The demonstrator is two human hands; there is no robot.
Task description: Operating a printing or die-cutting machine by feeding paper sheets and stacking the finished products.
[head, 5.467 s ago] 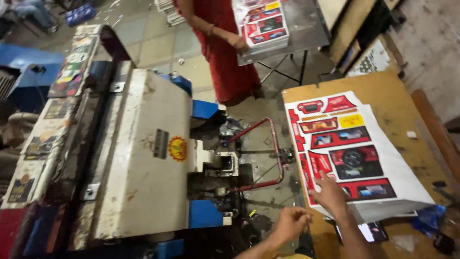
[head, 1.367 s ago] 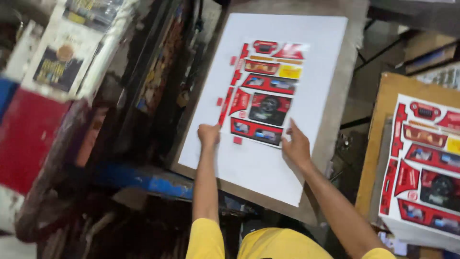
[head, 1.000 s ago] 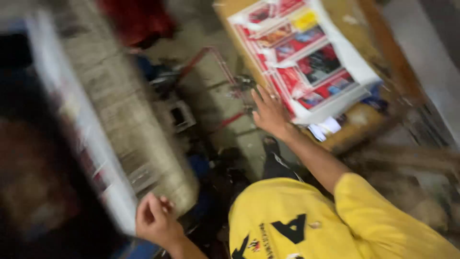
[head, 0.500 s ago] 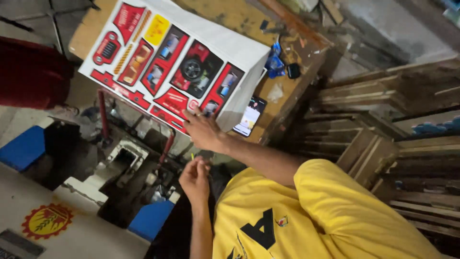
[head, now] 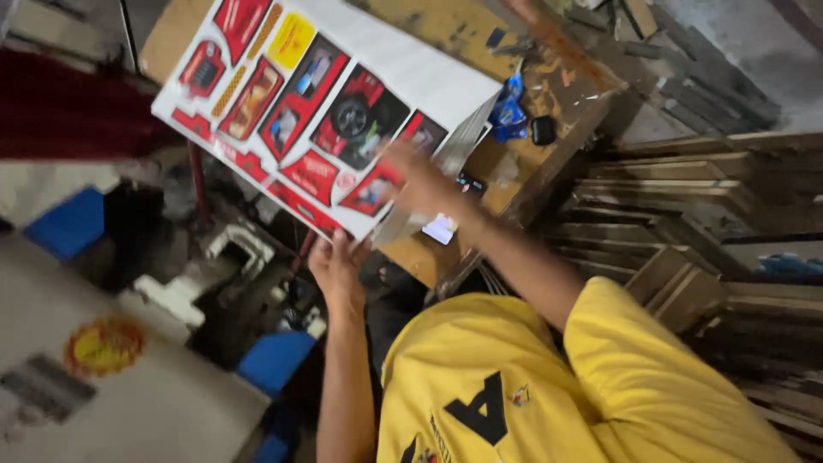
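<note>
Both hands on the printed sheet

Right hand (head: 420,176) lies flat on the die-cut printed sheet (head: 317,103); left hand (head: 336,270) grips its near edge, over the wooden table (head: 446,34).

Right hand (head: 420,176) is motion-blurred; printed sheet (head: 317,103) perhaps continues past the top edge.

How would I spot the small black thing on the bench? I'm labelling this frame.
Start at the wooden table bearing the stack of printed sheets. Past the stack's far corner lies a blue wrapper; the small black object sits beside it, dark, rounded, alone near the table's edge.
</note>
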